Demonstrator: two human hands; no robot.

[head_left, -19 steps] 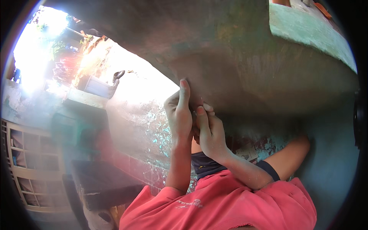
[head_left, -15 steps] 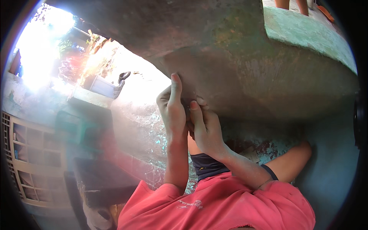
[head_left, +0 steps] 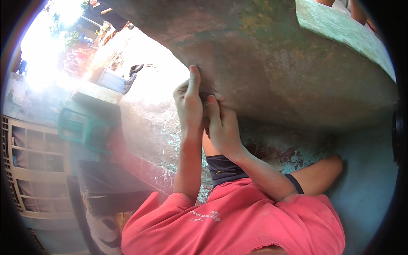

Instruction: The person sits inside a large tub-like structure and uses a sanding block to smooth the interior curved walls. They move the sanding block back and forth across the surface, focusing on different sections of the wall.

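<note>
In front of my chest, my left hand (head_left: 190, 106) and my right hand (head_left: 224, 129) are close together. The left thumb points up while its other fingers curl inward. My right fingers are bent beside the left palm, with the thumb raised. Between them is a small dark patch; whether it is an object or shadow I cannot make out. Both hands are nearest to the underside of a grey-brown concrete slab (head_left: 272, 80), and whether they touch it is unclear. Below them are my dark shorts (head_left: 227, 170).
A peeling wall (head_left: 144, 123) stands to the left, with a green plastic chair (head_left: 76, 127) and a dark-topped table (head_left: 112, 187) near it. Black shoes (head_left: 132, 76) lie in the bright area beyond. A person (head_left: 108, 12) is at upper left, and another's legs (head_left: 358, 12) show at upper right.
Both hands appear slightly higher in the picture, still together. A person has come into sight at the upper left. The whole view has shifted a little.
</note>
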